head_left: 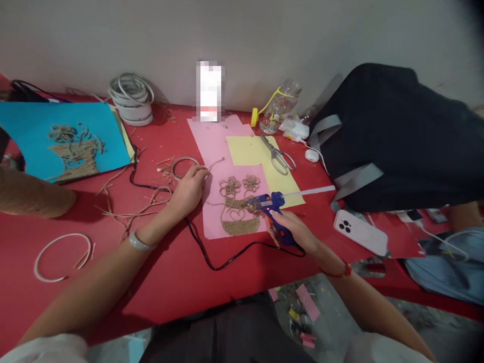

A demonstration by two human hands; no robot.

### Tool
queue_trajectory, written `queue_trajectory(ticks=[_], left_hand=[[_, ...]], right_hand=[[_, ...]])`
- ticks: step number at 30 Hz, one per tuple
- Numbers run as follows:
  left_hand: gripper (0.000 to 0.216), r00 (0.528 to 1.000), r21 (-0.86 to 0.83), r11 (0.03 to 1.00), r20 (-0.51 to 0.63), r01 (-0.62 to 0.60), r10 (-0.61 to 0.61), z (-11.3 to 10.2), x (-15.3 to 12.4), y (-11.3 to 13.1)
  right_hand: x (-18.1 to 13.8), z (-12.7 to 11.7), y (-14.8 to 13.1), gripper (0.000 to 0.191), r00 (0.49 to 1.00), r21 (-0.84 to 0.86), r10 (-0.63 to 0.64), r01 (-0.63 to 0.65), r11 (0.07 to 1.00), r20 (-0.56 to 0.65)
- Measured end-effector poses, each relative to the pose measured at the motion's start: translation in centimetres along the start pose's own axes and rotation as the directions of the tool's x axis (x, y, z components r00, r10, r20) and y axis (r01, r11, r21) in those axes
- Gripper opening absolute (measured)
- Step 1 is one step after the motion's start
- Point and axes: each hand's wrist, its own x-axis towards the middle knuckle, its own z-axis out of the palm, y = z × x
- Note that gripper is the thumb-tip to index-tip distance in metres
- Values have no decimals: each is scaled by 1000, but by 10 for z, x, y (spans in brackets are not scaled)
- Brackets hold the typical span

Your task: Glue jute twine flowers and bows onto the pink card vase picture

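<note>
My right hand [297, 229] is wrapped round the handle of a blue hot glue gun [270, 201], with a long clear glue stick [310, 191] out of its back. Its nozzle is over a twine picture [240, 227] on pink paper [214, 229]: a woven basket shape with a heart and two looped twine flowers [230, 186] above. My left hand [189, 190] is closed at the paper's left edge, its fingers pinched on a piece of twine [217, 163] whose end sticks out past the fingertips. Exactly how the fingers grip it is partly hidden.
Scissors [278, 155] lie on yellow paper [242, 151]. Loose twine [128, 217], a black cord [223, 267], a twine roll [34, 196] and blue paper with twine art [22, 121] are left. A jar [280, 108], white phone [361, 233] and dark bag [397, 141] stand right.
</note>
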Motion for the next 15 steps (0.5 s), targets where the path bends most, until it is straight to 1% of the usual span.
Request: queue_trajectory(ticks=[4,15], left_hand=[[36,1000,7,1000,5,15,-16,-1,1,2],[38,1000,3,1000,1,0,0,0,1,0]], right_hand=[[-1,1,0,55,1000,-32,-6,6,999,-6],[4,-3,1,51,997,-94,-79,78,993,-8]])
